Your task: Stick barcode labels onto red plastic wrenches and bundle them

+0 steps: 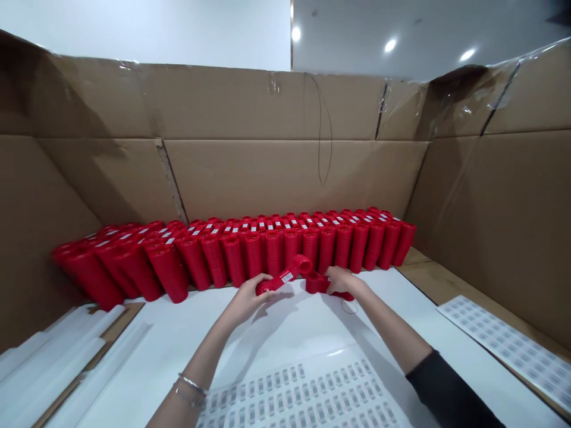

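My left hand (pixel 248 298) grips a red plastic part (pixel 277 282) by its near end. A small white label sits on this part, and its far end is a round ring shape. Close beside it, my right hand (pixel 341 280) has its fingers around a second red plastic part (pixel 316 283) just over the white surface; some of that part is hidden by the hand. The ring end of the first part is next to the second one, and whether they touch I cannot tell. Behind both hands stand long rows of stacked red parts (pixel 292 246), many with white labels on top.
A sheet of printed labels (pixel 294 395) lies in front of me on the white surface (pixel 178 351). Another label sheet (pixel 504 345) is at the right. White sheets (pixel 53 356) lie at the left. Tall cardboard walls (pixel 250 172) enclose the back and sides.
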A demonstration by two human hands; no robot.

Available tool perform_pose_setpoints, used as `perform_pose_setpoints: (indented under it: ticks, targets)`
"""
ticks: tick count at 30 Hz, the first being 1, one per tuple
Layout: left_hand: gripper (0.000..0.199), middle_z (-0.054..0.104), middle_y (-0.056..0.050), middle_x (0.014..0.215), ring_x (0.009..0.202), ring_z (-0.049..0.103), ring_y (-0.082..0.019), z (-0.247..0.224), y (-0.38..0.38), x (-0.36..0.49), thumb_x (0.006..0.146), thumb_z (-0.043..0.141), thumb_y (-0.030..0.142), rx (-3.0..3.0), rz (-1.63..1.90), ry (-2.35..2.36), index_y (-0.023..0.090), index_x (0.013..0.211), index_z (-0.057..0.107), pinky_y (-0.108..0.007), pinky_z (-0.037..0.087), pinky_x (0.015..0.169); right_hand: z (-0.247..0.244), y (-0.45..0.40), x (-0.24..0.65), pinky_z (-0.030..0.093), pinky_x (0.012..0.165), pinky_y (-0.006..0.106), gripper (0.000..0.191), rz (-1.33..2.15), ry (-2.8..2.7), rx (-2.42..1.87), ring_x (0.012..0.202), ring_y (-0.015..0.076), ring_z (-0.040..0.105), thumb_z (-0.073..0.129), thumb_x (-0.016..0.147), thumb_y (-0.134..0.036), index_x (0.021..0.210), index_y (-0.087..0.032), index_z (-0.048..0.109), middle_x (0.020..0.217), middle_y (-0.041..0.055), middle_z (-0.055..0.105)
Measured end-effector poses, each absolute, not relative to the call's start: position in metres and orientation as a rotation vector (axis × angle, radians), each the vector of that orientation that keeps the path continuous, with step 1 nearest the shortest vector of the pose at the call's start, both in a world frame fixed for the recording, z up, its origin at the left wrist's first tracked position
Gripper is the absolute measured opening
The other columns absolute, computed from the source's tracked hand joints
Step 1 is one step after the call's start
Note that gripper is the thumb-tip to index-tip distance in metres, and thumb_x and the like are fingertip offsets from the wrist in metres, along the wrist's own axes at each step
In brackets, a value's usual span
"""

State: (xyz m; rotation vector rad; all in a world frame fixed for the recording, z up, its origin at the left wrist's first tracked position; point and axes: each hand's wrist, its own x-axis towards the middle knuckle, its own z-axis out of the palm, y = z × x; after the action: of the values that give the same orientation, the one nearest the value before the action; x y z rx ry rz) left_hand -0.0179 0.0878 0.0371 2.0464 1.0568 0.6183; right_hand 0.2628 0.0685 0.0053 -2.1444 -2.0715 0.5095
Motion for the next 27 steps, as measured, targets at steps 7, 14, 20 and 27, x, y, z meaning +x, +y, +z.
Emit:
perform_pose_setpoints:
  ticks: [7, 14, 20, 27]
  targets:
    - [0.042, 0.059, -0.006, 0.092, 0.081, 0.058, -0.018, 0.036, 0.096, -0.025, 0.073, 0.059, 0.043, 1.868, 0.777, 0.956, 0.012, 0.101, 0.054, -0.029, 0.046, 0.074, 0.006, 0.065, 0.183, 0.035, 0.053, 0.019, 0.023, 0.544, -2.177, -1.992, 0.069, 0.0154, 0.057, 0.064, 0.059, -0.018, 0.082, -0.013, 0.065, 0.083, 0.0071, 0.062]
    - [0.047, 0.061, -0.007, 0.087, 0.077, 0.059, -0.018, 0.047, 0.086, -0.023, 0.072, 0.06, 0.045, 1.759, 0.717, 0.955, 0.011, 0.103, 0.054, -0.029, 0.046, 0.071, 0.044, 0.037, 0.219, 0.044, 0.074, 0.022, 0.033, 0.431, -2.042, -1.812, 0.088, 0.0149, 0.057, 0.063, 0.073, -0.027, 0.104, -0.015, 0.059, 0.103, 0.007, 0.059]
    - [0.04, 0.063, -0.007, 0.085, 0.074, 0.057, -0.016, 0.058, 0.071, -0.018, 0.073, 0.061, 0.041, 1.724, 0.419, 0.834, 0.011, 0.099, 0.058, -0.025, 0.044, 0.066, 0.078, 0.0, 0.23, 0.032, 0.103, 0.036, 0.061, 0.09, -1.997, -1.576, 0.127, 0.0215, 0.032, 0.063, 0.075, -0.027, 0.131, -0.025, 0.04, 0.135, 0.0058, 0.037]
    - [0.036, 0.057, -0.002, 0.076, 0.067, 0.053, -0.011, 0.061, 0.061, -0.01, 0.07, 0.067, 0.043, 1.665, 0.261, 0.711, 0.011, 0.087, 0.059, -0.023, 0.042, 0.063, 0.077, -0.003, 0.187, 0.036, 0.083, 0.031, 0.014, 0.191, -2.314, -1.782, 0.084, 0.0165, 0.054, 0.049, 0.076, -0.009, 0.077, -0.015, 0.062, 0.081, 0.0049, 0.06]
